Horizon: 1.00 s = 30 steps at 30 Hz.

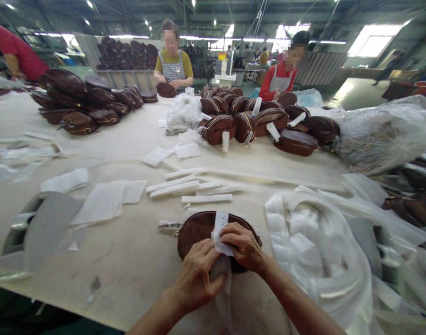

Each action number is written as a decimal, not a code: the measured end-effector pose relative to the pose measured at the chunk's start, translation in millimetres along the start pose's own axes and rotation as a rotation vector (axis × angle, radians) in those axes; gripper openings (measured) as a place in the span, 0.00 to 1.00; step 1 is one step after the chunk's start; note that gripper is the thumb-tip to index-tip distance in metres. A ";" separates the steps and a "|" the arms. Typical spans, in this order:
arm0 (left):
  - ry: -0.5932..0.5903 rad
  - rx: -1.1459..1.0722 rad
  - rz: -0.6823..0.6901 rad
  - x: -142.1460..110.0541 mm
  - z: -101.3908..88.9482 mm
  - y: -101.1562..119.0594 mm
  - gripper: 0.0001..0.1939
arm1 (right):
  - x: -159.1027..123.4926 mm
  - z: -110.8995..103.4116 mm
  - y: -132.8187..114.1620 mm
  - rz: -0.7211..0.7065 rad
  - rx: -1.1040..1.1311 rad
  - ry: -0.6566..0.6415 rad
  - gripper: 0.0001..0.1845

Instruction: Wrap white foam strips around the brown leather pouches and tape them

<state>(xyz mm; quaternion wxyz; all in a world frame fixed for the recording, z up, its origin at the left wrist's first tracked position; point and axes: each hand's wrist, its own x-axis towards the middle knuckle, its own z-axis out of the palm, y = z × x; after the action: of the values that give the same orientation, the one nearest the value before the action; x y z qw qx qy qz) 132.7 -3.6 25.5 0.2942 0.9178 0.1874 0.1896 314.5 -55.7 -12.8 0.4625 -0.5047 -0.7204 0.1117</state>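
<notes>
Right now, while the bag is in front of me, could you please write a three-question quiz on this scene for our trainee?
1. True or false: the coiled white material lies right of the near bag.
2. The person in the checked apron touches: A, scissors; B, a brown bag; C, a hammer.
3. What white thing does the right hand touch?
Key: 1. True; 2. B; 3. a white strip over the near bag.
</notes>
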 end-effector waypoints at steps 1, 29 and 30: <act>0.030 -0.003 0.004 -1.9 2.0 -1.9 0.19 | -0.4 -0.9 -0.8 0.002 0.006 -0.005 0.11; -0.162 0.040 0.330 -8.3 -15.1 -29.3 0.25 | -36.4 -17.4 -27.3 -0.049 -0.016 -0.211 0.25; -0.247 0.058 0.356 -7.7 -21.5 -31.6 0.28 | -37.6 -18.8 -28.0 -0.061 -0.026 -0.245 0.27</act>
<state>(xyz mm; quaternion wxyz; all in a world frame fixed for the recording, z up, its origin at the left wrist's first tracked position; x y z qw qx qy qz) 108.9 26.8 20.6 0.2502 0.9607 -0.0098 0.1194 314.1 -105.6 -5.8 0.3677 -0.4711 -0.7878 0.1490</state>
